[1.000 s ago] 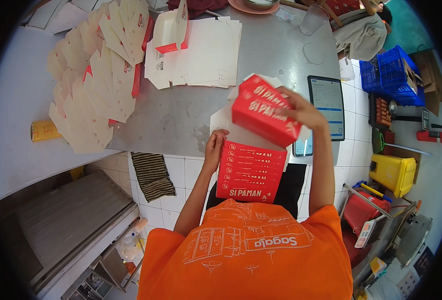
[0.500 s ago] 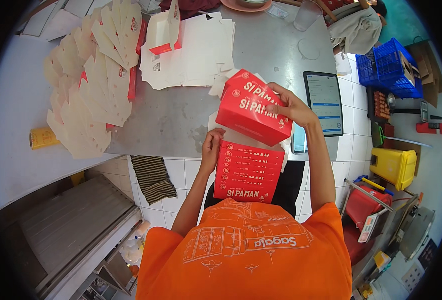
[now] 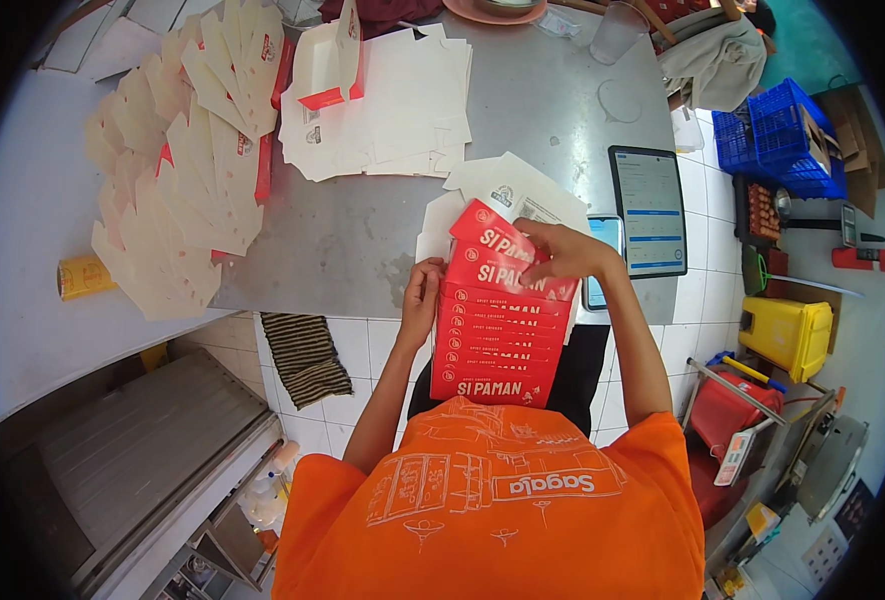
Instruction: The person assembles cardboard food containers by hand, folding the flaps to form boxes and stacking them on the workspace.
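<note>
1. The overlapping row of red cartons (image 3: 492,345) lay in front of me, its far end over the edge of the metal bench (image 3: 332,235) and its near end close against my orange shirt (image 3: 492,490).

2. My left hand (image 3: 423,288) was at the row's left edge with its fingers bent; I could not tell whether it pinched the card or only braced it.

3. My right hand (image 3: 567,250) lay over the row's far end, fingers bent onto the right part of the uppermost red carton (image 3: 490,228), which sat skewed to those below. How firmly it gripped, I could not tell.

4. I judged the step in hand to be squaring the upper cartons with the rest; the next move called for turning the skewed one level while my left hand steadied the row.

5. Beyond the row and to its left, an open red-and-white box (image 3: 327,80) stood on a stack of flat white blanks (image 3: 392,120); its visible inside was bare.

6. Well left of the row was a yellow cup (image 3: 84,277) on its side, contents hidden.

7. Well right of the row, blue crates (image 3: 735,140) held brown cardboard (image 3: 818,148).
</note>
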### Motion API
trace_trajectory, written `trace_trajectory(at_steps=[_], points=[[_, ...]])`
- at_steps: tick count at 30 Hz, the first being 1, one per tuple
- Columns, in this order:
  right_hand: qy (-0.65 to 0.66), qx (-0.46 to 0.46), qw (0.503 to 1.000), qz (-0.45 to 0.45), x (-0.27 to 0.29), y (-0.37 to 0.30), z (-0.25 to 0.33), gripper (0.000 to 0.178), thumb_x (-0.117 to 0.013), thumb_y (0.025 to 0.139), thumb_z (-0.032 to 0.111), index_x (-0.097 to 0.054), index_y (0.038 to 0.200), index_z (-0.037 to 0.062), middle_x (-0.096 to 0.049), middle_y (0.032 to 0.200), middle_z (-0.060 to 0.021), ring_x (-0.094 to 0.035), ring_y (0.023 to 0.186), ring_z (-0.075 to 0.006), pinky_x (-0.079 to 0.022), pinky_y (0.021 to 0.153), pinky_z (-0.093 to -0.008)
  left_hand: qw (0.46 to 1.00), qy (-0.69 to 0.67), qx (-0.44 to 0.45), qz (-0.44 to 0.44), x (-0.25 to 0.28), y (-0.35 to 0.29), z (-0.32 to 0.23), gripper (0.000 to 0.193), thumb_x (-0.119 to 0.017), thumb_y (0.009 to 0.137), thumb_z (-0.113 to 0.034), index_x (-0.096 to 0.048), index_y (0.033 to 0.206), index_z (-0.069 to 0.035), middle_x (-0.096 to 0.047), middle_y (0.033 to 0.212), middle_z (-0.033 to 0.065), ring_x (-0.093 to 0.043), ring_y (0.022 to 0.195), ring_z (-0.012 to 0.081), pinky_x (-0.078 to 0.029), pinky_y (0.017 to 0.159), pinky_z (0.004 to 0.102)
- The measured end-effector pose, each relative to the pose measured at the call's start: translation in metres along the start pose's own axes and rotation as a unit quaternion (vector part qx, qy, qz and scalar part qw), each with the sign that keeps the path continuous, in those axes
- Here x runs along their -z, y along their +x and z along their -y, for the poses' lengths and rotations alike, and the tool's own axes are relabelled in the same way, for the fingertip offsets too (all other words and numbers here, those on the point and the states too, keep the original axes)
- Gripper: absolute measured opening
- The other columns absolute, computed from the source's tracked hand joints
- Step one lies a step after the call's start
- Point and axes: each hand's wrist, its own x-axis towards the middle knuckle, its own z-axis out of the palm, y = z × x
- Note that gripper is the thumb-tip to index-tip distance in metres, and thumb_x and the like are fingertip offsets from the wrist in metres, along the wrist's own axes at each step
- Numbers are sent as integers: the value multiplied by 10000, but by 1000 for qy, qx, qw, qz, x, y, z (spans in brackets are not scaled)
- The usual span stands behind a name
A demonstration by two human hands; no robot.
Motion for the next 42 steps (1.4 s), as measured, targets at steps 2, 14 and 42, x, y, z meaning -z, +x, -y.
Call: trace_trajectory(at_steps=[2,14,42], points=[[-12,-28,999,-19,-3,-2,22,650,-794,731,259,-466,1276,126,-658,1122,-177,-623,1070,-336,-472,933,-403,999,-29,14,7,4,0,-4,243,-428,1043,-279,-527,993,-62,-514,1252,95,-488,1171,174,-370,1011,311],[-147,13,951,-271,-36,31,59,878,-805,609,598,-493,1204,33,-668,755,-197,-677,726,-390,-540,677,-449,989,-1,59,134,26,2,-25,112,-545,988,-206,-544,1045,-109,-435,1339,46,-426,1248,172,-374,1024,357],[-52,125,962,-238,-21,7,52,766,-744,771,417,-398,1398,144,-548,1252,-204,-551,1166,-353,-473,904,-419,986,-154,43,46,7,-5,-3,180,-527,998,-236,-532,1092,-83,-443,1314,76,-448,1181,167,-320,1033,318]])
